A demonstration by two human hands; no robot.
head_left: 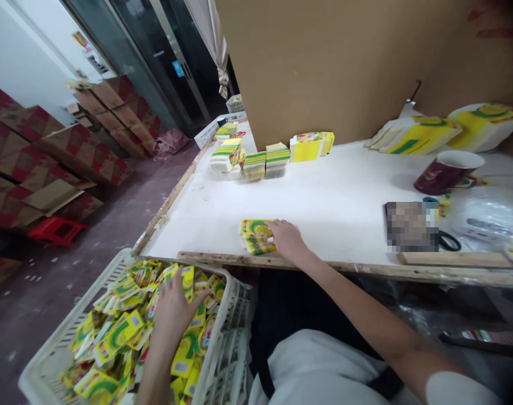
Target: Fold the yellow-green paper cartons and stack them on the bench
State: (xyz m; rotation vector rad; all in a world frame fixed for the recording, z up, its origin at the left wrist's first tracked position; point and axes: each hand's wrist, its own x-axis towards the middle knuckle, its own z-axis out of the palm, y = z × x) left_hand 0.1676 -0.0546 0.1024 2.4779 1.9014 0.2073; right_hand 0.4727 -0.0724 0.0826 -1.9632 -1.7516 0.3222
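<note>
Fingers apart, my left hand is above near-left packets; my right hand touches the stack's right end, grip unclear.

Our white tabletop bears yellow packets at eight o'clock, carton stacks at eleven and a maroon mug at two.

The basket stands left of the worktop's near edge, cartons heaped in it. On the worktop, the mug sits toward the right; the upright packet rows line the back left; stacked boxes lie beyond its left side.
</note>
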